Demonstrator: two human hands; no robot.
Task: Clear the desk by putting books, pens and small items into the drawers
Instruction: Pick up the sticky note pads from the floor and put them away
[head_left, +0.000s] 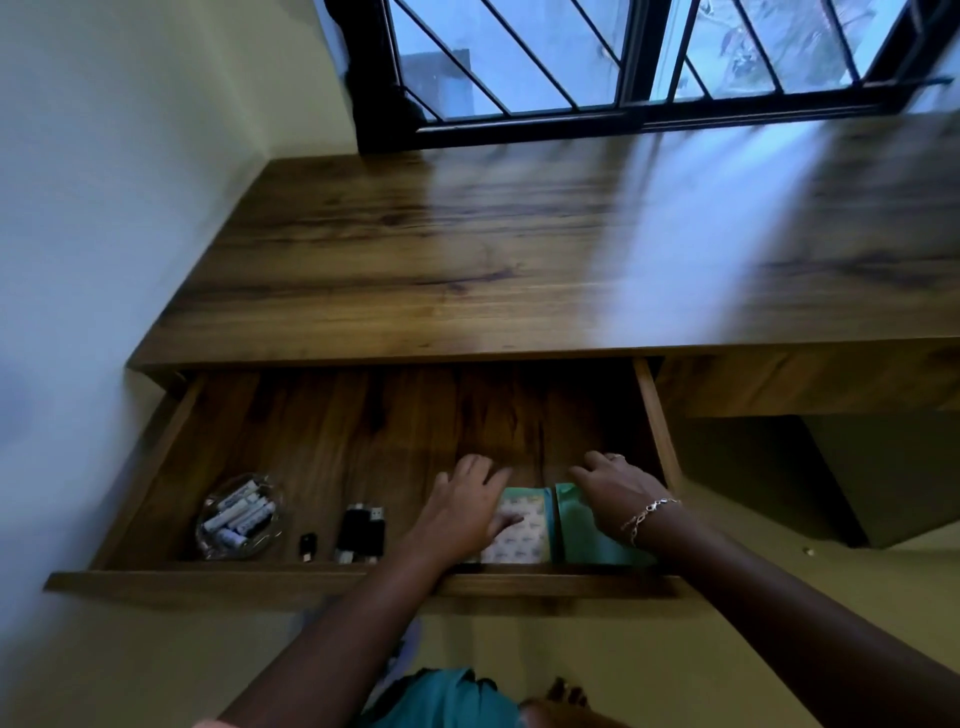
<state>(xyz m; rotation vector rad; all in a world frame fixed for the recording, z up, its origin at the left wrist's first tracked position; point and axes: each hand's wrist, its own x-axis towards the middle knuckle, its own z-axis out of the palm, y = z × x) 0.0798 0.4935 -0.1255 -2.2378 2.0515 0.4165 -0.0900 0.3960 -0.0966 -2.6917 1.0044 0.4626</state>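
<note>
The wooden drawer (363, 431) under the desk top (467, 249) is pulled out. At its front right lie two thin books side by side: a patterned white and green book (524, 535) and a plain green book (587, 540). My left hand (462, 512) lies flat on the patterned book with fingers spread. My right hand (618, 488), a bracelet on its wrist, rests on the green book, fingers curled over its far edge. At the drawer's front left sit a clear glass bowl (208, 525) of batteries, a small black item (307, 545) and black USB sticks (361, 532).
A second drawer front (805, 384) to the right is closed. A wall runs along the left of the desk, and a barred window (623, 57) stands behind it. My knees and a bare foot show below the drawer front.
</note>
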